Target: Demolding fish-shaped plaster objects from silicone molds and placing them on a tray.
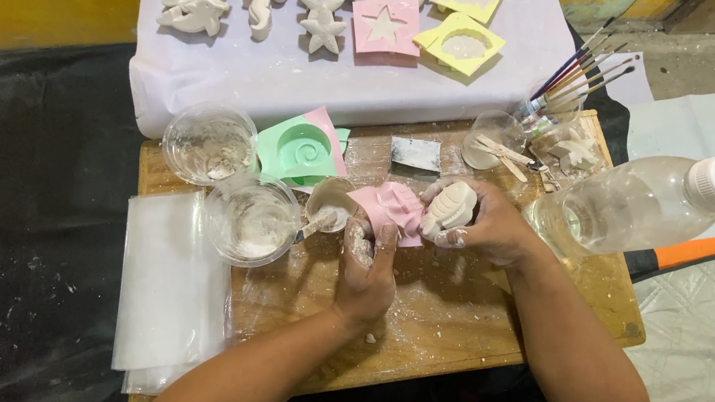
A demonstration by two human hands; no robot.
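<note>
Pink mould [392,210]: soft, bent back in the left hand [366,268], centre of frame; probably flexed to free the cast.
White cast [449,206]: shell-like plaster piece, just right of the mould, touching it.
Left grip: narrow, fingers closed on the mould's lower edge.
Right grip: right hand [483,226] closed around the cast, thumb beneath.
Counter [410,331]: wooden, dusted with white powder.
Clear cups: one [210,144] upper left with dried white lumps; one [251,219] nearer with white residue.
Small bowl [330,202]: wet white mix, stick resting inside, close for reach.
Green mould [304,148]: spiral cavity, apparently unfilled.
Bottle [640,203]: clear plastic, lying at right, capped.
Brushes [583,78]: standing in a jar, upper right.
White sheet [270,84]: finished casts laid out, likely drying.
</note>
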